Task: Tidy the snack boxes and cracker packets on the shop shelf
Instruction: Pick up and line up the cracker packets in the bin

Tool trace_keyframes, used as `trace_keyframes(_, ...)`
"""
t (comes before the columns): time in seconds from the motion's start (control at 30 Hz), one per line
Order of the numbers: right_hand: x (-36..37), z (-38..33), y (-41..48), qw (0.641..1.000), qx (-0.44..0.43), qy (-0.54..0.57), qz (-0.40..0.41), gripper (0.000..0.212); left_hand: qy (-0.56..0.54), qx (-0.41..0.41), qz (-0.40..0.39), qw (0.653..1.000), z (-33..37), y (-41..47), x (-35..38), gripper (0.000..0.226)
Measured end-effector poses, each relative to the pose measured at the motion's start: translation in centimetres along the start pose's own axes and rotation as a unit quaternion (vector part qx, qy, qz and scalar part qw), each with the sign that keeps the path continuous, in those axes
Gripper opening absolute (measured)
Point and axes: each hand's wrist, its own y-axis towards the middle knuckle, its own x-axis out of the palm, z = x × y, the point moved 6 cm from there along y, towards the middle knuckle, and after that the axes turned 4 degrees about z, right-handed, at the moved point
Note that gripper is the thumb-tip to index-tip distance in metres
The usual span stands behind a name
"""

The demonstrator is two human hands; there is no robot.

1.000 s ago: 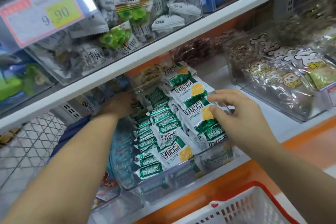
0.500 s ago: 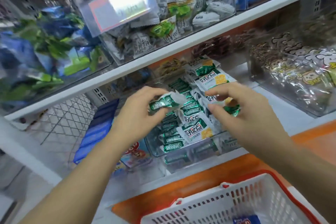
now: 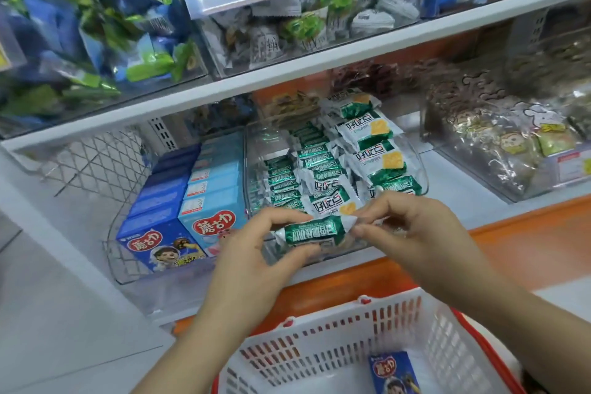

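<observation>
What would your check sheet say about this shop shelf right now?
Surface: white shelf, stocked.
Job's things: one green cracker packet held before the clear bin of more packets; blue snack boxes in two rows to its left.
Clutter: one blue box in the white basket below.
Hands: left hand and right hand both grip the cracker packet.
Cables: nothing seen.
Surroundings: bins of wrapped snacks above and right.

Our arms out front. Left hand (image 3: 252, 253), right hand (image 3: 412, 227) close together, fingers pinching one packet (image 3: 315, 231).

"好吃点" on packets (image 3: 367, 133), "蘑古力" on boxes (image 3: 213, 229)
</observation>
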Motion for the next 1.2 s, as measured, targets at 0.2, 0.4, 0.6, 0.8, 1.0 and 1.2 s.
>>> trace_keyframes(0.2, 0.0, 0.9, 0.6, 0.999, 0.025, 0.042, 0.004, 0.013, -0.193, -0.117, 0.033, 0.974, -1.7, -0.5, 0.0, 0.017)
trace_keyframes(0.4, 1.4, 1.7, 0.4, 0.992, 0.074, 0.101, -0.017, 0.021, -0.162, -0.119, 0.077, 0.977, -1.3, -0.6, -0.7, 0.014)
trace_keyframes(0.6, 2.6, 1.0, -0.3, 0.998, 0.058, 0.039, -0.004, 0.028, -0.151, -0.177, 0.022, 0.972, -2.6, -1.1, 0.5, 0.033)
trace_keyframes(0.8, 2.1, 2.5, -0.1, 0.964, 0.206, 0.167, 0.020, 0.025, -0.321, -0.351, -0.091, 0.875, -3.3, -1.8, 2.6, 0.044)
trace_keyframes(1.0, 3.5, 3.4, -1.4, 0.784, 0.405, 0.470, 0.011, 0.008, -0.503, -0.441, -0.068, 0.741, -2.7, -2.1, 3.2, 0.026)
trace_keyframes(1.2, 2.8, 3.7, -1.1, 0.828, 0.375, 0.417, 0.007, 0.020, -0.483, -0.439, -0.052, 0.756, -3.2, -2.1, 2.9, 0.026)
